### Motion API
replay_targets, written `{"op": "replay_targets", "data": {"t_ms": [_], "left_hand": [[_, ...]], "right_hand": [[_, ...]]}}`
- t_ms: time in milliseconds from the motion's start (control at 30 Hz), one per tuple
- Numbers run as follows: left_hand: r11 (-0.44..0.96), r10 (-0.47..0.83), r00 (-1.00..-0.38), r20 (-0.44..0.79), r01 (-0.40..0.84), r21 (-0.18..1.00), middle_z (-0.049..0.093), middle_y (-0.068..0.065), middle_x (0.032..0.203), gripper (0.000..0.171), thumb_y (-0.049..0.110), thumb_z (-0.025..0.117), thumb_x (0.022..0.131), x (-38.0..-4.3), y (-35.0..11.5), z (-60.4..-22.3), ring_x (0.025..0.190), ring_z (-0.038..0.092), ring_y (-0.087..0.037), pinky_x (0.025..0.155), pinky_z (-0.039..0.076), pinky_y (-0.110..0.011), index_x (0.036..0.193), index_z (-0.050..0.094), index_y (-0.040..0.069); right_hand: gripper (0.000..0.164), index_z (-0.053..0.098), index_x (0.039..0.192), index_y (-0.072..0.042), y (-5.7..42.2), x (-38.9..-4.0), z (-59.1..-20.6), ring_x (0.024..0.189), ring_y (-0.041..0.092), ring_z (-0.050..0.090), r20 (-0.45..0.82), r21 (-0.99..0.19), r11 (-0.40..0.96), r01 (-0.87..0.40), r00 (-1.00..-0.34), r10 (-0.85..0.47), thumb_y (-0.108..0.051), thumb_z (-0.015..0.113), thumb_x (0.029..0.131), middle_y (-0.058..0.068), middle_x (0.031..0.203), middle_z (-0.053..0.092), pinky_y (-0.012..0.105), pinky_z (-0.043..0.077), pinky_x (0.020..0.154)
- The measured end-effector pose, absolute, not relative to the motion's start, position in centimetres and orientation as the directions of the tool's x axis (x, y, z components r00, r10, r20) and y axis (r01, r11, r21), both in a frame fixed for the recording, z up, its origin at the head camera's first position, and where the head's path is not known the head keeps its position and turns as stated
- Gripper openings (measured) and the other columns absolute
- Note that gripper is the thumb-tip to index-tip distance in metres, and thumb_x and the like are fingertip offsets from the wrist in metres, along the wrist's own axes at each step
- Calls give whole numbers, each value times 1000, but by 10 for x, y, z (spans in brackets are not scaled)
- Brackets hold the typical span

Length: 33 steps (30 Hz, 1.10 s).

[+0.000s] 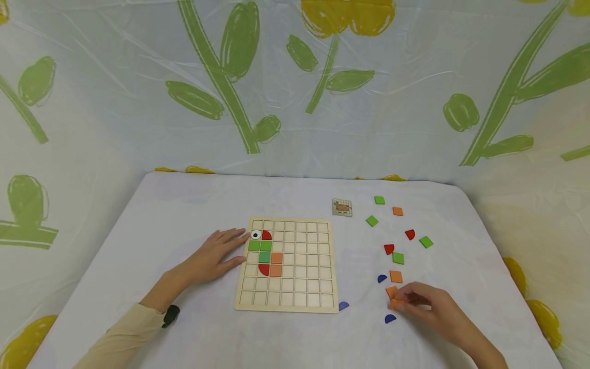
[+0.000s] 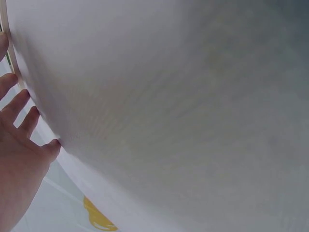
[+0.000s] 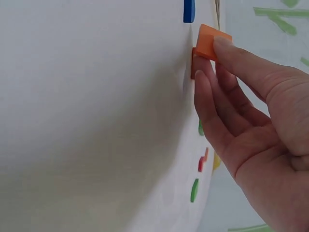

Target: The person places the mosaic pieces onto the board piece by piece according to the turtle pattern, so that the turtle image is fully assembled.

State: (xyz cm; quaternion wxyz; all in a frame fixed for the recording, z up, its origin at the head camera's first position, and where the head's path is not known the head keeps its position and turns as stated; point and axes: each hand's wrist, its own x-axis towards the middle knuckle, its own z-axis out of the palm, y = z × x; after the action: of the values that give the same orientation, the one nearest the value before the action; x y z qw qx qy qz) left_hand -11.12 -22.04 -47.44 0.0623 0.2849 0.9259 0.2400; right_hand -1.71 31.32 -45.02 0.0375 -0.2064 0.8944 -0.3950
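Orange tile (image 3: pixel 205 41), pinched in right hand (image 1: pixel 435 307), between tips of fingers (image 3: pixel 229 50)

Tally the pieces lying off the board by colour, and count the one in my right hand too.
Green pieces: 4
Orange pieces: 4, one of them pinched in the right hand
Blue or violet pieces: 3
Red pieces: 2
Total: 13 visible
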Motion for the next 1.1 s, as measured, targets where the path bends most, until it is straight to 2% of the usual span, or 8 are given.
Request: {"op": "replay_targets", "data": {"t_ms": [267, 500, 633, 700, 867, 1100], "left_hand": [[723, 556, -831, 20, 496, 480, 42, -17, 159, 63, 32, 67, 101, -111, -221, -474, 148, 34, -39, 119, 20, -63, 156, 45, 7], [725, 556, -831, 12, 492, 482, 41, -16, 160, 64, 32, 68, 101, -111, -222, -474, 148, 34, -38, 120, 22, -61, 156, 45, 8], [720, 558, -830, 19, 495, 486, 41, -16, 160, 64, 32, 67, 101, -111, -222, -475, 148, 34, -38, 119, 22, -61, 156, 45, 8], [718, 559, -829, 19, 495, 488, 41, -16, 160, 64, 32, 67, 101, -112, -222, -475, 149, 34, -38, 120, 20, -62, 156, 44, 8], [711, 563, -826, 29, 502, 492, 42, -17, 159, 63, 31, 67, 101, -112, -222, -475, 148, 35, -39, 120, 19, -64, 155, 46, 7], [713, 561, -828, 24, 497, 494, 42, -17, 160, 63, 30, 68, 101, -112, -222, -474, 148, 34, -39, 120, 18, -64, 155, 46, 7]], "right_hand": [[24, 72, 102, -16, 296, -32, -447, 79, 6, 67, 151, -722, 572, -388, -896, -417, -4, 83, 84, -9, 91, 72, 16, 57, 75], [18, 72, 100, -21, 283, -46, -443, 80, 7, 67, 92, -734, 587, -341, -907, -411, -12, 82, 88, -13, 92, 70, 21, 59, 78], [18, 72, 100, -21, 275, -52, -444, 79, 7, 66, 86, -737, 587, -334, -909, -409, -13, 83, 88, -13, 92, 69, 24, 60, 75], [19, 72, 101, -22, 271, -55, -445, 79, 7, 66, 84, -745, 580, -329, -909, -408, -14, 83, 88, -13, 93, 70, 24, 60, 70], [19, 72, 102, -20, 263, -62, -447, 78, 7, 65, 120, -742, 558, -370, -893, -433, -12, 82, 88, -12, 94, 70, 25, 58, 66], [19, 72, 104, -19, 252, -69, -447, 81, 9, 68, 161, -752, 517, -409, -874, -458, -12, 81, 89, -11, 96, 70, 24, 59, 76]]}}
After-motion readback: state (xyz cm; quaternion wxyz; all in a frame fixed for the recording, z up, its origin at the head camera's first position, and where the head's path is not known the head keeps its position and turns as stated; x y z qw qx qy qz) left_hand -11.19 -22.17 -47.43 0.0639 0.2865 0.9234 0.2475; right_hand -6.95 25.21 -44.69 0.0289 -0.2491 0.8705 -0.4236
